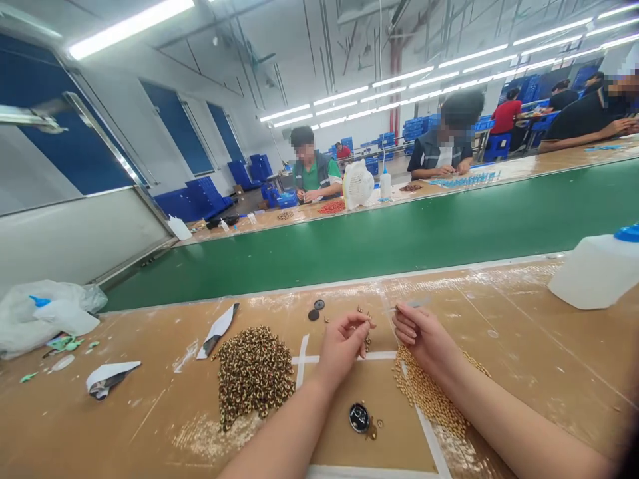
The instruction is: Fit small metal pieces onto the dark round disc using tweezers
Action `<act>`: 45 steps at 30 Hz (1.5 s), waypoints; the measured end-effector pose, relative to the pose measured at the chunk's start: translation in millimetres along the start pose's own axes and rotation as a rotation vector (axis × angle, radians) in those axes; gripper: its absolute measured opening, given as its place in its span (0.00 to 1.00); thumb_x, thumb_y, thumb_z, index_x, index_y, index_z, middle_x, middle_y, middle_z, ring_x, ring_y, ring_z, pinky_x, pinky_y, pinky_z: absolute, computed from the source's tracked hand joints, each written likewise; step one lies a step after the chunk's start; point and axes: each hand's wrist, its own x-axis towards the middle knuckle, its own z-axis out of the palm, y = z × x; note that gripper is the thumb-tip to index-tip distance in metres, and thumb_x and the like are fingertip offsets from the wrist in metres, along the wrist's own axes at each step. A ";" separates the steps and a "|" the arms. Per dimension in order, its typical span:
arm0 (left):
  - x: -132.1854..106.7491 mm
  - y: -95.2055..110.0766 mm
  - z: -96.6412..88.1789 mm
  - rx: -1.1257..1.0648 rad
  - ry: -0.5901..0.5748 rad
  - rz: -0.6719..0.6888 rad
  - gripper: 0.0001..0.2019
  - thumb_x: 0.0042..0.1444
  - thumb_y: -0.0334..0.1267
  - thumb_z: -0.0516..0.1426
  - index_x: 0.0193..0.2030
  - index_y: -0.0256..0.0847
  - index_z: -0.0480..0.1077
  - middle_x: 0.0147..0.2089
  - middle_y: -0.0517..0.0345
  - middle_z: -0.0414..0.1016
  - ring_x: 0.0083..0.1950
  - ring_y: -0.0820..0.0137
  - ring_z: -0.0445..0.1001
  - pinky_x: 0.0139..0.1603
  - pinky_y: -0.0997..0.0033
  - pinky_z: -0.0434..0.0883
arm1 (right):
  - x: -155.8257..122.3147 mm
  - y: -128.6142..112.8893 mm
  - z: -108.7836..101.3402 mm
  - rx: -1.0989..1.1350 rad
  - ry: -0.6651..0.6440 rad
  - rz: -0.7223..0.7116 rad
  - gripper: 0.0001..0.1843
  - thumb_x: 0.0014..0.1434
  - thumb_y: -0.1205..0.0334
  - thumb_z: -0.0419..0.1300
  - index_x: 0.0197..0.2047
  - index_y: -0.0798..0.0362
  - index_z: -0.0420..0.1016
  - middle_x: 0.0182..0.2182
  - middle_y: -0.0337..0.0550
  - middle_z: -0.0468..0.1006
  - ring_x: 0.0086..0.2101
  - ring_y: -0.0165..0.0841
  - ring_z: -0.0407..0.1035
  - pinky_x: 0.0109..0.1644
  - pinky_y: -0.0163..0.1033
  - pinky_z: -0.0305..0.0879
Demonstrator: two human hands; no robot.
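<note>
My left hand (344,342) is closed in a pinch, with the fingertips over a few small gold-coloured pieces (368,340) on the table. What it pinches is too small to make out. My right hand (418,331) hovers just right of it, thumb and forefinger pressed together on something tiny. Under my right forearm spreads a pile of small golden beads (434,399). Left of my left hand lies a heap of dark-and-gold small parts (254,372). Between my forearms sits a round black lid (359,418) with glossy dark liquid in it.
Two dark discs (313,315) lie beyond my left hand. A white jug (594,273) stands at right; a blue-tipped bottle (64,316) and plastic bag (30,299) are at left. Past the green conveyor belt (299,249), people work beside a white fan (358,185).
</note>
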 end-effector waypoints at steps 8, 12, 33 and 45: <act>0.1 -4.6 -2.5 0.111 -0.008 0.029 0.23 0.60 0.55 0.64 0.51 0.37 0.80 0.19 0.62 0.69 0.19 0.76 0.64 0.22 0.77 0.57 | -1.1 1.6 0.0 -0.100 -0.001 -0.082 0.32 0.53 0.52 0.77 0.19 0.52 0.56 0.19 0.28 0.48 0.19 0.21 0.43 0.19 0.31 0.44; -1.8 1.0 0.4 0.131 0.000 0.069 0.20 0.61 0.52 0.64 0.50 0.38 0.81 0.42 0.49 0.83 0.22 0.78 0.70 0.26 0.76 0.65 | -2.8 -3.4 0.6 -0.172 0.009 -0.138 0.33 0.55 0.50 0.75 0.19 0.52 0.55 0.17 0.28 0.50 0.18 0.21 0.45 0.19 0.31 0.46; -3.6 -0.7 8.0 0.002 -0.042 0.106 0.21 0.61 0.44 0.65 0.59 0.42 0.73 0.45 0.49 0.83 0.25 0.75 0.76 0.28 0.74 0.76 | -12.4 -2.1 1.6 -0.501 0.056 -0.303 0.15 0.60 0.49 0.71 0.34 0.52 0.78 0.25 0.37 0.75 0.29 0.29 0.72 0.43 0.43 0.81; -6.5 6.5 9.9 -0.050 -0.044 0.095 0.22 0.61 0.44 0.66 0.60 0.42 0.71 0.46 0.48 0.84 0.23 0.77 0.73 0.27 0.73 0.75 | -14.4 -2.3 1.5 -0.555 0.066 -0.298 0.16 0.59 0.49 0.71 0.32 0.52 0.79 0.26 0.39 0.74 0.30 0.31 0.73 0.44 0.44 0.80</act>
